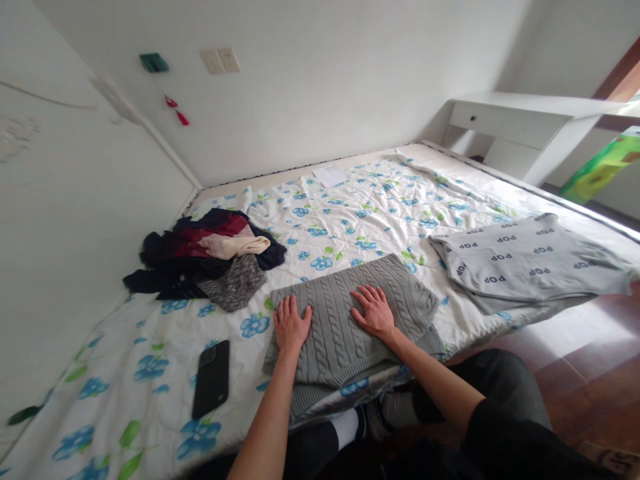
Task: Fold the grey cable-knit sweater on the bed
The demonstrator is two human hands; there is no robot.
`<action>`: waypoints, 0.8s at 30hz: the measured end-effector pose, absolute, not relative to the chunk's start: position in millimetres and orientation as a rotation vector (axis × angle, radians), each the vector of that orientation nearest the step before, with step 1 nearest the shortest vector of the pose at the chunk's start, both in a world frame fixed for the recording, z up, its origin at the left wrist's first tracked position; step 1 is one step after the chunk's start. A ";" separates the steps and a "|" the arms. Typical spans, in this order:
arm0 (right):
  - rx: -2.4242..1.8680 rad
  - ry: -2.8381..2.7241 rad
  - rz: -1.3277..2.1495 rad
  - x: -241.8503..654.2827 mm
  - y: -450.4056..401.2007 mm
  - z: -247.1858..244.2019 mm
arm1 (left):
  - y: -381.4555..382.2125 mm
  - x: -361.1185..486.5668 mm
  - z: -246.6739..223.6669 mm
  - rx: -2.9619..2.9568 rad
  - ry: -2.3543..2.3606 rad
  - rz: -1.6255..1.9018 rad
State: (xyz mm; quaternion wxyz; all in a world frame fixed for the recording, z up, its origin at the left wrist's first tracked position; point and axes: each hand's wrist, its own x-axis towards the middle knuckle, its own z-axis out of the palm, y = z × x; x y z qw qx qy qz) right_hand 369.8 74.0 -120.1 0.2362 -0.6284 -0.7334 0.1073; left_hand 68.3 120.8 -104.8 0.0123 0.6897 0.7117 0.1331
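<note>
Sweater (335, 353), grey cable-knit, lying folded at lower centre of frame, long axis crosswise on bed (145, 373); pressing my left hand (293, 327) and right hand (374, 312) flat on top, fingers spread, not gripping.

The flowered bed (350, 207) holds a cable-knit sweater (340, 347), a POP-print shirt (525, 260) and a heap of dark clothes (195, 260). A black phone (211, 379) and a sheet of paper (330, 175) lie there too.

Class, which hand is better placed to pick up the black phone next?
Left, probably: the left hand rests on the grey cable-knit sweater, nearer the black phone; the right hand lies farther away.
</note>
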 end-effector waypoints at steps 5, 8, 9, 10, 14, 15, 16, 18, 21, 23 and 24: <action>-1.855 -1.781 0.297 335.1 96.5 -110.6 | 117.0 72.9 -107.0 2.168 2.236 0.473; -1.813 -1.868 0.334 292.5 119.9 -98.8 | 114.1 70.7 -109.6 2.181 2.243 0.500; -1.758 -1.929 0.354 278.4 127.8 -95.5 | 113.6 69.4 -110.5 2.184 2.241 0.508; -1.704 -1.980 0.375 266.0 135.3 -92.9 | 113.5 68.1 -111.4 2.188 2.237 0.516; -1.655 -2.117 0.486 248.9 161.4 -93.6 | 115.7 64.6 -113.9 2.196 2.227 0.546; -1.658 -2.168 0.521 254.2 166.9 -96.0 | 116.5 64.4 -114.0 2.193 2.229 0.549; -1.644 -2.229 0.554 263.1 171.9 -98.7 | 117.3 64.5 -113.8 2.191 2.231 0.548; -1.576 -2.349 0.590 289.5 180.8 -104.1 | 118.5 65.1 -112.7 2.189 2.234 0.536; -1.544 -2.421 0.577 345.5 192.0 -111.6 | 118.6 66.1 -110.7 2.182 2.236 0.512; -1.622 -2.374 0.563 390.7 197.9 -117.4 | 118.2 66.4 -110.0 2.168 2.235 0.504; -1.669 -2.333 0.567 414.7 200.1 -120.7 | 118.1 66.4 -110.0 2.160 2.233 0.505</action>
